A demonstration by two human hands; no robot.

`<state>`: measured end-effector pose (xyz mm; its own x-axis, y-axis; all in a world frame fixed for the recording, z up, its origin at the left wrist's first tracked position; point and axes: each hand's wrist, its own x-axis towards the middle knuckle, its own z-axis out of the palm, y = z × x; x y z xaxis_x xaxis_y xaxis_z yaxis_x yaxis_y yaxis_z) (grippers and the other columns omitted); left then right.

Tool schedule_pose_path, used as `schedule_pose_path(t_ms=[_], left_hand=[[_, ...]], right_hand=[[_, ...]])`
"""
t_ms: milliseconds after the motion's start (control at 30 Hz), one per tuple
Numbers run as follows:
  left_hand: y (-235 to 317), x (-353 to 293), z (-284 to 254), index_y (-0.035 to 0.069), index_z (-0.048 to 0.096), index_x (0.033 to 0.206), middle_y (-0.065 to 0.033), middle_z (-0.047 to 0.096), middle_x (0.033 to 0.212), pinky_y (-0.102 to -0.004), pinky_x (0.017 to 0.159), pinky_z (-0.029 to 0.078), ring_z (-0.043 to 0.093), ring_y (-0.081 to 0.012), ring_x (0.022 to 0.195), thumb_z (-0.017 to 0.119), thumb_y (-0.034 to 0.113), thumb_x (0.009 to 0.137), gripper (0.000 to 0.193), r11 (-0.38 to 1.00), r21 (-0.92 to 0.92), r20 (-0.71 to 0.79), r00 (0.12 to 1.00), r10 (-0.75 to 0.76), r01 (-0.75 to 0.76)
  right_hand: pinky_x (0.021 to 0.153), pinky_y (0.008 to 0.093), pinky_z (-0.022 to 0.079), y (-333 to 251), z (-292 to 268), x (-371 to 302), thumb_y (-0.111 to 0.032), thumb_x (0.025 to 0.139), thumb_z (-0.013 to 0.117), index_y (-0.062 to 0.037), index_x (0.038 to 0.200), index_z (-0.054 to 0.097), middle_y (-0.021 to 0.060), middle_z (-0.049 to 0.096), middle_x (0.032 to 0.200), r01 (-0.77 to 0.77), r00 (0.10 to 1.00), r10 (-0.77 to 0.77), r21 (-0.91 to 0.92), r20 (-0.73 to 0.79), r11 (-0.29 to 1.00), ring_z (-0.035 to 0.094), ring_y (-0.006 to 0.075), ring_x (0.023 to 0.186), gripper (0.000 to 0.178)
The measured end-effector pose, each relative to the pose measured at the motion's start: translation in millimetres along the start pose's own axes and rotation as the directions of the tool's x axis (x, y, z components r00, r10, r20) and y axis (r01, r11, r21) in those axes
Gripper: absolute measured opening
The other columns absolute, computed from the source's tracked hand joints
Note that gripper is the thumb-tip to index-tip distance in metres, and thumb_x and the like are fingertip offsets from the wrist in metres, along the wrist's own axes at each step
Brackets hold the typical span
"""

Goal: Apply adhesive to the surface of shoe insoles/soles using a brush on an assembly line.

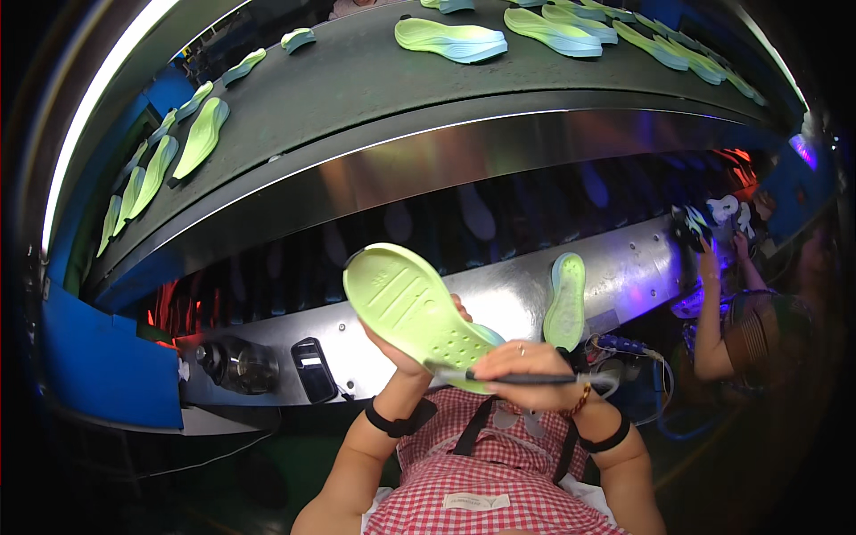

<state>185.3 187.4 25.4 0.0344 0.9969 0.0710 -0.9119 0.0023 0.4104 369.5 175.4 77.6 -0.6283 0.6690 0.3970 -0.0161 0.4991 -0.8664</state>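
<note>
A yellow-green shoe sole [401, 290], fading to pale blue at one edge, is held up tilted in front of me. Its inner face, with ridges and small holes, is turned toward me. My left hand [399, 355] is closed around it from behind and below, partly hidden by it. In my right hand [526, 370] is a slim dark-handled tool [535, 379], its tip at the sole's lower end; the kind of tip is too small to tell. A second sole [565, 303] rests on the metal ledge beyond my right hand.
A dark conveyor belt [330, 98] carries several similar soles [450, 40]. On the metal ledge [499, 285] stand a dark glass jug [236, 364] and a phone [314, 370]. Cables [660, 374] hang at right, near a co-worker's arm [709, 312].
</note>
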Motion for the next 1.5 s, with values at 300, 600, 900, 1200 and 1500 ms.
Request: schedule_pose_path(t_ms=[300, 600, 900, 1200, 1500], left_hand=[[18, 6, 16, 0.003, 0.049, 0.112, -0.0242, 0.056, 0.090, -0.0413, 0.067, 0.046, 0.057, -0.0339, 0.074, 0.015, 0.081, 0.068, 0.096, 0.991, -0.015, -0.033, 0.990, 0.136, -0.136], [28, 8, 22, 0.004, 0.048, 0.113, -0.0237, 0.056, 0.089, -0.0403, 0.066, 0.046, 0.056, -0.0330, 0.073, 0.012, 0.082, 0.068, 0.097, 0.979, 0.089, 0.020, 0.983, 0.184, -0.185], [30, 8, 22, 0.004, 0.046, 0.115, -0.0236, 0.055, 0.090, -0.0398, 0.064, 0.046, 0.056, -0.0322, 0.073, 0.011, 0.082, 0.067, 0.098, 0.974, 0.135, 0.035, 0.984, 0.176, -0.179], [30, 10, 27, 0.005, 0.044, 0.117, -0.0247, 0.054, 0.092, -0.0402, 0.064, 0.046, 0.056, -0.0321, 0.074, 0.013, 0.084, 0.065, 0.100, 0.979, 0.144, 0.066, 0.989, 0.134, -0.142], [33, 9, 32, 0.004, 0.043, 0.118, -0.0243, 0.055, 0.093, -0.0413, 0.067, 0.047, 0.057, -0.0323, 0.078, 0.012, 0.082, 0.067, 0.099, 0.974, 0.188, 0.095, 0.989, 0.113, -0.129]], right_hand=[[0.080, 0.0305, 0.048, -9, -8, -10, 0.000, 0.068, 0.068, -0.0030, 0.089, 0.065, 0.0095, 0.065, 0.089, -0.041, 0.996, 0.038, 0.030, 0.080, 0.999, 0.060, 0.0216, 0.088, 0.021], [0.079, 0.0298, 0.048, -8, -10, -11, 0.001, 0.069, 0.067, -0.0019, 0.090, 0.065, 0.0096, 0.064, 0.090, -0.056, 0.996, 0.048, 0.102, 0.080, 0.993, 0.061, 0.0221, 0.088, 0.021], [0.083, 0.0291, 0.047, 0, -10, -18, 0.001, 0.070, 0.066, -0.0015, 0.090, 0.065, 0.0122, 0.063, 0.092, -0.113, 0.991, 0.099, 0.174, 0.086, 0.978, 0.060, 0.0206, 0.091, 0.020], [0.083, 0.0299, 0.046, 4, -17, -18, 0.001, 0.072, 0.066, -0.0026, 0.094, 0.064, 0.0121, 0.063, 0.097, -0.137, 0.988, 0.122, 0.178, 0.096, 0.974, 0.059, 0.0204, 0.092, 0.023], [0.085, 0.0284, 0.046, 11, -23, -18, 0.002, 0.073, 0.064, 0.0004, 0.092, 0.064, 0.0124, 0.061, 0.099, -0.249, 0.969, 0.230, 0.381, 0.095, 0.890, 0.058, 0.0192, 0.094, 0.019]])
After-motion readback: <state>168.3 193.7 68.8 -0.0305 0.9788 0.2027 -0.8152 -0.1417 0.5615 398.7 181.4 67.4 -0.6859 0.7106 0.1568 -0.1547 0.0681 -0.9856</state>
